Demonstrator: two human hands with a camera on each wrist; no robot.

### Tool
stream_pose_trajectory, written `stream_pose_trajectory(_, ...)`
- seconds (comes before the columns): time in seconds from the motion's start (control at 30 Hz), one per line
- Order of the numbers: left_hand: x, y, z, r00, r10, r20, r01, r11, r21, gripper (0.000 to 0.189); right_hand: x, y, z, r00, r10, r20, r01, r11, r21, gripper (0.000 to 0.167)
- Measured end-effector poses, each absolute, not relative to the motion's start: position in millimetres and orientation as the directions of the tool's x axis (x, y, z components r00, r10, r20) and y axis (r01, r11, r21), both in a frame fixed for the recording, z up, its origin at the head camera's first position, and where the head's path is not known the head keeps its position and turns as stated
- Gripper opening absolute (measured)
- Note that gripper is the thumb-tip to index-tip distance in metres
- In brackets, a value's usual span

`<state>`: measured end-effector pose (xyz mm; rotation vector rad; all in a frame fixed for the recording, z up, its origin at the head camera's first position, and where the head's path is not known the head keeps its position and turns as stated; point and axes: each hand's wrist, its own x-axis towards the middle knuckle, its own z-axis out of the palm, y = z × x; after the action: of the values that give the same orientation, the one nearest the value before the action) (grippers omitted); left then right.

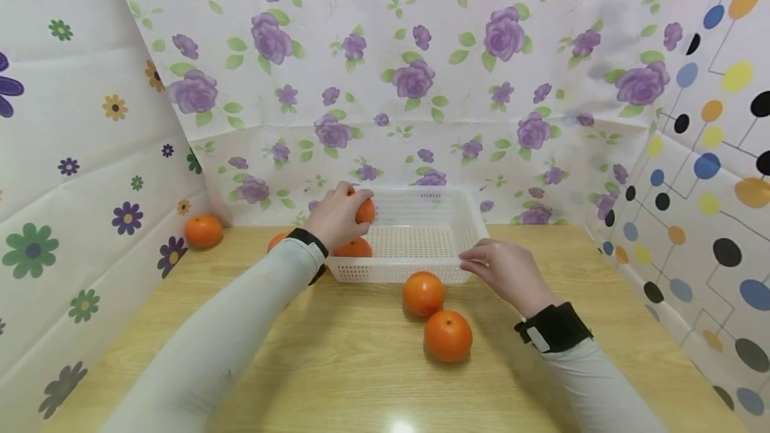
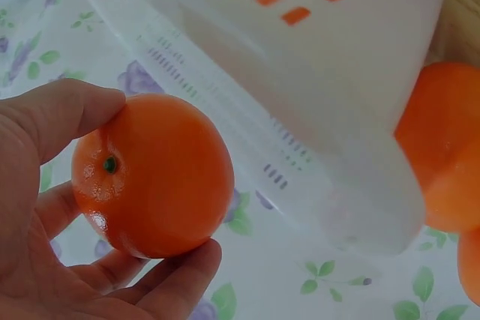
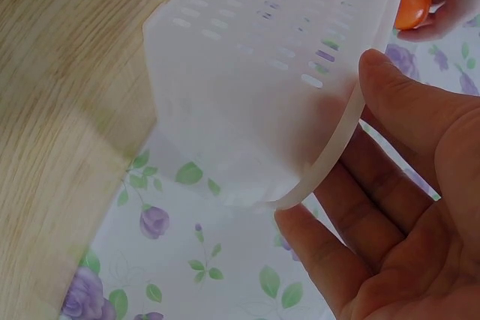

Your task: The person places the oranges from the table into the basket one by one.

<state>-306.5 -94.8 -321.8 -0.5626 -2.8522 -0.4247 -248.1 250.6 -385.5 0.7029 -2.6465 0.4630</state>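
My left hand (image 1: 338, 214) grips an orange (image 2: 154, 176) between thumb and fingers, over the left end of a white plastic basket (image 1: 400, 271). The orange's green stem end shows in the left wrist view. Inside the basket, at its front left, lies another orange (image 1: 355, 248), partly hidden by the left hand and wrist. My right hand (image 1: 504, 268) pinches the basket rim (image 3: 337, 136) at the near right corner, thumb on one side and fingers on the other.
Two oranges, a nearer one (image 1: 448, 336) and one beside it (image 1: 424, 293), sit in front of the basket. An orange (image 1: 277, 240) left of the basket is partly covered by the left arm. Another orange (image 1: 203, 230) stands far left, by the flowered curtain (image 1: 361, 85) behind the wooden table (image 1: 349, 366).
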Motion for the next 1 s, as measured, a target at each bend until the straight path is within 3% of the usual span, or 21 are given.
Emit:
stream_pose_trajectory(0.63,-347.4,-86.1,-329.7,-0.952,0.295,0.085,0.306,0.937,0.17,0.069,-248.3,252.6,-391.6,-0.818,-0.391,0.422,-0.513,0.828,-0.227,0.019)
stream_pose_trajectory(1.0,-351.9,-82.9,-325.7,-0.949,0.312,0.043,0.315,0.94,0.132,0.065,-248.9,252.9,-388.3,-0.802,-0.4,0.443,-0.53,0.819,-0.22,0.018)
